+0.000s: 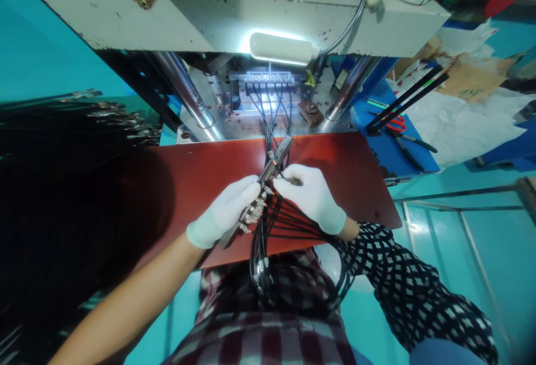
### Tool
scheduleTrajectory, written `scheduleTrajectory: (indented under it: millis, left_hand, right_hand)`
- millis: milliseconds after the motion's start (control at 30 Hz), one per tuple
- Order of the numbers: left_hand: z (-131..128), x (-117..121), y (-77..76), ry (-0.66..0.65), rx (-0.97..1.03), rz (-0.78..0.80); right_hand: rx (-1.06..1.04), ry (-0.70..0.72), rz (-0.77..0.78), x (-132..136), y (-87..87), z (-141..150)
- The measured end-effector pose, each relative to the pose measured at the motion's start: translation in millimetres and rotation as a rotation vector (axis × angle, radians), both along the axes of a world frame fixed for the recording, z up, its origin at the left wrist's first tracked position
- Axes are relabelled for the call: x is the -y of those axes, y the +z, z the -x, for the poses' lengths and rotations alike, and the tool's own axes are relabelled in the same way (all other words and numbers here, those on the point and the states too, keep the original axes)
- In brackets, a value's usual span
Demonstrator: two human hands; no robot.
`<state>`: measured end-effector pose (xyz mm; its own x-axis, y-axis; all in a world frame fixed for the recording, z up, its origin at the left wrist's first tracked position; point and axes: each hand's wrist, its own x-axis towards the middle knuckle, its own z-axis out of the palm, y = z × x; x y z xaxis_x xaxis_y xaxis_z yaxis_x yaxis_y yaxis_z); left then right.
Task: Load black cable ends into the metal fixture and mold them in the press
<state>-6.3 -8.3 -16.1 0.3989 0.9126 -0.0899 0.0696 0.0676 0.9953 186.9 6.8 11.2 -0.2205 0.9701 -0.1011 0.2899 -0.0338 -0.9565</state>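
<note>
Both my hands wear white gloves. My left hand [229,209] is closed round a dark metal bar [283,148], which lies slantwise above the red-brown board [188,186]. Along the bar sits a row of small metal cable connectors [252,212], with black cables [299,225] running off to the right and down to my lap. My right hand [307,192] pinches a cable at its connector end, against the bar's right edge. Past the board, a lit metal mould [268,94] holds another row of connectors, whose black cables trail toward me under the bar.
The press's steel posts [349,89] flank the mould, and a lamp [282,47] glows above it. A blue shelf [393,130] at right carries pliers [408,152] and red-handled scissors [396,123]. A large bundle of black cables [84,186] fills the left side.
</note>
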Motion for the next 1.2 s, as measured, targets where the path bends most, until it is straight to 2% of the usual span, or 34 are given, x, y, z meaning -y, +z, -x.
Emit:
scheduleTrajectory:
  millis: [167, 300, 467, 667, 767, 867, 1033, 1100, 1200]
  left_hand:
    - [-2, 4, 4.8, -0.001, -0.036, 0.005]
    - [-4, 9, 10.0, 0.029, -0.124, 0.077]
    - [-2, 6, 2.9, -0.006, -0.05, -0.009]
    - [-2, 1, -4.5, 0.003, 0.036, 0.049]
    - [-2, 2, -2.4, 0.003, 0.024, 0.03]
    - [-2, 4, 1.2, -0.024, -0.079, -0.028]
    - [-3, 10, 4.5, 0.001, -0.298, -0.107]
    - [-4, 11, 5.8, 0.006, -0.275, -0.065]
    - [-5, 10, 8.6, 0.015, -0.198, 0.045]
  right_hand:
    - [-0.01, 0.023, 0.01, 0, -0.5, 0]
    - [-0.039, -0.008, -0.022, 1, -4.6, 1]
    - [-0.098, 0.02, 0.057, 1, -0.5, -1]
    - [-0.1, 0.037, 0.05, -1, 4.4, -2]
    - [-0.11, 0.03, 0.064, -1, 1.9, -1]
    - [-0.099, 0.035, 0.073, -1, -1.7, -1]
    - [-0.006, 0.046, -0.008, 2, -7.2, -1]
    - [0.051, 0.027, -0.065, 5, -7.3, -2]
    - [0.079, -0.085, -0.143, 5, -3.3, -10]
